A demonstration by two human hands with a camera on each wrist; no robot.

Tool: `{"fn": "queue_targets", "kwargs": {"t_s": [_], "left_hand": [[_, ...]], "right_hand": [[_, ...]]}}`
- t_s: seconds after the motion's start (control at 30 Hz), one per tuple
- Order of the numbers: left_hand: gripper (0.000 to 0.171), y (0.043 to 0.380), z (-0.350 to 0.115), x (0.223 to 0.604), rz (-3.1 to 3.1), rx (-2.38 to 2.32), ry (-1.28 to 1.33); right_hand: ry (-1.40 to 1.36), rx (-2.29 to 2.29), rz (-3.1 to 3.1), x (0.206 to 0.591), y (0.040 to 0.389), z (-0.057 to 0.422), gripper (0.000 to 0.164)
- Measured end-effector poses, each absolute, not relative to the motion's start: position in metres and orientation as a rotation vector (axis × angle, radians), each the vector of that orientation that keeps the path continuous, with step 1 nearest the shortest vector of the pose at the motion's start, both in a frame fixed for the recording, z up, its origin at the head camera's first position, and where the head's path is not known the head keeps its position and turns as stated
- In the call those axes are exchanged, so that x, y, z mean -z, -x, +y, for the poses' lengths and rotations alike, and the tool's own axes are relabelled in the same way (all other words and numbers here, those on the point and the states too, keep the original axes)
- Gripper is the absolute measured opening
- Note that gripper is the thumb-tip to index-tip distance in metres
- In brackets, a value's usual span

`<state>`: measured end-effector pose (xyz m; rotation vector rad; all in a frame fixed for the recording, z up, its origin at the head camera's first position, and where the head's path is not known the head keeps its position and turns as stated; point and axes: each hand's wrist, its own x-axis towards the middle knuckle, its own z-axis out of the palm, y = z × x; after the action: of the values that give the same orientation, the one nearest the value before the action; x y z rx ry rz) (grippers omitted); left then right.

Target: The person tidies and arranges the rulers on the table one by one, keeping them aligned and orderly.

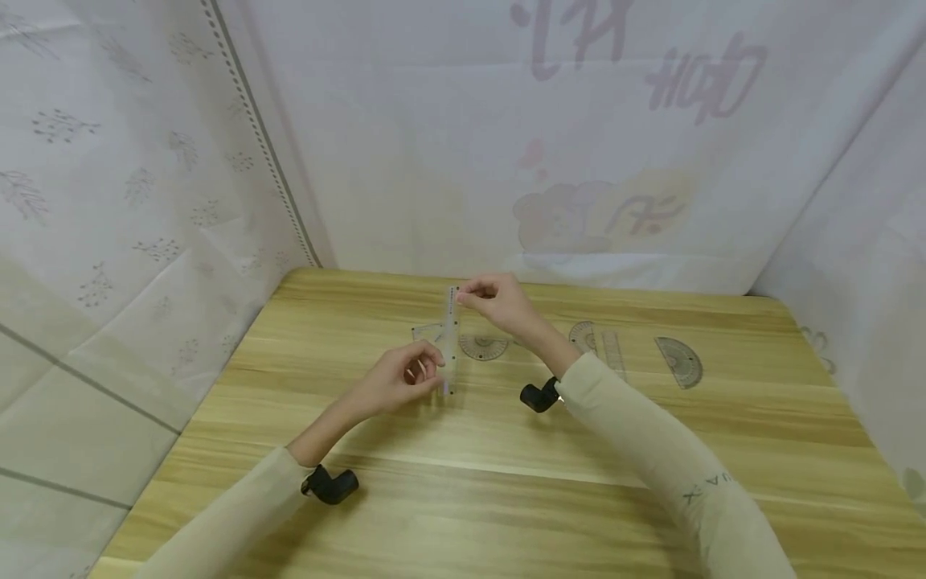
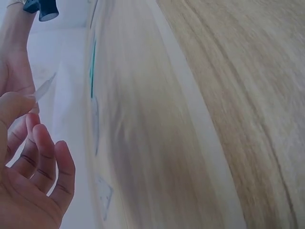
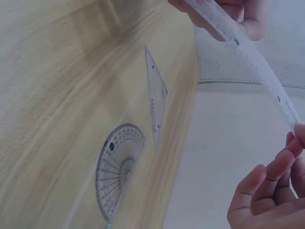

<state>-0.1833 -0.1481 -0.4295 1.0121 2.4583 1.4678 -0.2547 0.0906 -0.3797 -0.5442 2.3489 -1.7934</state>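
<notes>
A clear plastic ruler (image 1: 450, 342) is held above the table between my two hands. The thumb and fingers of my left hand (image 1: 405, 376) pinch its near end, and my right hand (image 1: 499, 301) pinches the far end. Seen from the right wrist, the ruler (image 3: 259, 71) slants from the left hand (image 3: 228, 16) down to the right hand (image 3: 271, 195), with markings along its edge. The left wrist view shows the left hand (image 2: 40, 167) with its other fingers loosely curved. Beneath lie a half-round protractor (image 3: 121, 167) and a set square (image 3: 156, 98).
On the wooden table (image 1: 434, 498), another protractor (image 1: 582, 336), a second clear ruler (image 1: 613, 352) and a further protractor (image 1: 680, 362) lie to the right. A printed cloth (image 1: 419, 161) hangs behind the table's back edge. Each wrist bears a black camera (image 1: 331, 485).
</notes>
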Motion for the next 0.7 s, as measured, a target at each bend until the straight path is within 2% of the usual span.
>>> {"fn": "queue_targets", "kwargs": {"t_s": [0.7], "left_hand": [[0.017,0.176,-0.128,0.434,2.437,-1.278,-1.085]], "right_hand": [[0.575,1.679,2.401,0.407,0.248,0.12,0.016]]}}
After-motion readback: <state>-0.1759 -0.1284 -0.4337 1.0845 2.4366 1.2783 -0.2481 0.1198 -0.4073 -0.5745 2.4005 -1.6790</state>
